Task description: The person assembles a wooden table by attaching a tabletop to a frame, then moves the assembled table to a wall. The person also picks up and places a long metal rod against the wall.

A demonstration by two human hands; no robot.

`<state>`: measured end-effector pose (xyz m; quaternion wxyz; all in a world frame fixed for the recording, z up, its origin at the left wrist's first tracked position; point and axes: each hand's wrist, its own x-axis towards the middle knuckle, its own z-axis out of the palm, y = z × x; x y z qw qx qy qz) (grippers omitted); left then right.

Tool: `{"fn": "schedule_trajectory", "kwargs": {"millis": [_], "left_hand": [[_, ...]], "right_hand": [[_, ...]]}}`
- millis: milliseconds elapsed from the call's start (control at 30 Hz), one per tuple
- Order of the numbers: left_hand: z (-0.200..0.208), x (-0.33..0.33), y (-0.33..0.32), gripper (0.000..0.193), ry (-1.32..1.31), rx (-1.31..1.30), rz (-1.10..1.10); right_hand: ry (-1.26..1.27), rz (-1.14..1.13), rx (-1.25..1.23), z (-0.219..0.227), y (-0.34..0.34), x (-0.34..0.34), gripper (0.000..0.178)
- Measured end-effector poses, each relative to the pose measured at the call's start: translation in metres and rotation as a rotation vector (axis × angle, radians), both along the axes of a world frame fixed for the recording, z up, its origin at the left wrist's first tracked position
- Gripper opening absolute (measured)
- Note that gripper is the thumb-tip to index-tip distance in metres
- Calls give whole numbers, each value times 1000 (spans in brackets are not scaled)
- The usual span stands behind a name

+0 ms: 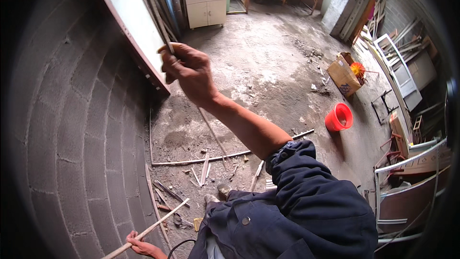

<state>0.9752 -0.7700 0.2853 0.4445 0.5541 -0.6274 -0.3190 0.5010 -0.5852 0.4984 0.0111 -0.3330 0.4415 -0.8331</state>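
My left hand (143, 247) is low at the left, closed round a pale wooden stick (165, 217) that slants up to the right beside the block wall. Out ahead, my right hand (189, 73) is raised on an outstretched arm. Its thumb and fingers pinch a thin dark stick (169, 48). Part of that stick is hidden by the hand, and I cannot tell how far it runs. A thin strip (213, 133) slants down below the right forearm, perhaps the same piece.
Grey block wall (81, 129) rises close on my left, with a pale door panel (129, 14) beyond. Wood scraps (205, 169) and a long bent strip (201, 161) litter the floor. A red bucket (339, 117), cardboard box (344, 76), white cabinet (206, 8) and piled frames (397, 72) stand around.
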Motion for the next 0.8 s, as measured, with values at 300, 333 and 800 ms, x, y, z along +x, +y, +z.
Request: {"fn": "schedule_trajectory", "kwargs": {"millis": [300, 333, 800], "left_hand": [[-7, -130, -42, 55, 53, 37, -254], [-9, -143, -47, 55, 75, 65, -278], [-26, -358, -140, 46, 107, 123, -530]], "right_hand": [[2, -524, 233, -49, 110, -72, 27], [-10, -557, 248, -59, 117, -79, 29], [-197, -906, 557, -122, 144, -189, 43]]}}
